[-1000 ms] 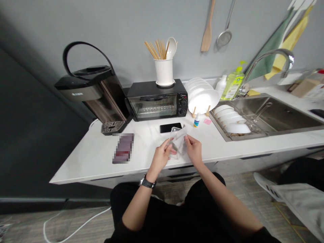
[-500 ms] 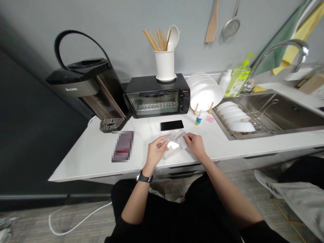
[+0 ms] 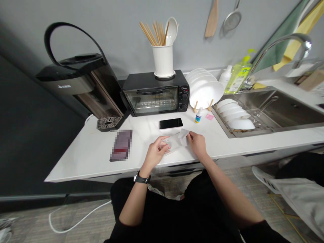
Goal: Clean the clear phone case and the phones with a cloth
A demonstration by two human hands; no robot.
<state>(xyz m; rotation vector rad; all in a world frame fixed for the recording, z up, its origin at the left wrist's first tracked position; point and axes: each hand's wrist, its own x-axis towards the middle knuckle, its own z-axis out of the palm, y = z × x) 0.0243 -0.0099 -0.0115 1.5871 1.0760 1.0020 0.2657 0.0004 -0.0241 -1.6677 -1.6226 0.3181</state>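
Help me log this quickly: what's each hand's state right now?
Left hand: closed, holding a clear item.
Right hand: closed, pinching a thin whitish sheet.

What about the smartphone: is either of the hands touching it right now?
No, the smartphone lies on the white countertop, apart from both the left hand and the right hand.

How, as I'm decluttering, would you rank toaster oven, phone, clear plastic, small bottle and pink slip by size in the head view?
1. Toaster oven
2. Clear plastic, phone: unsure; plastic's outline faint
3. Small bottle
4. Pink slip
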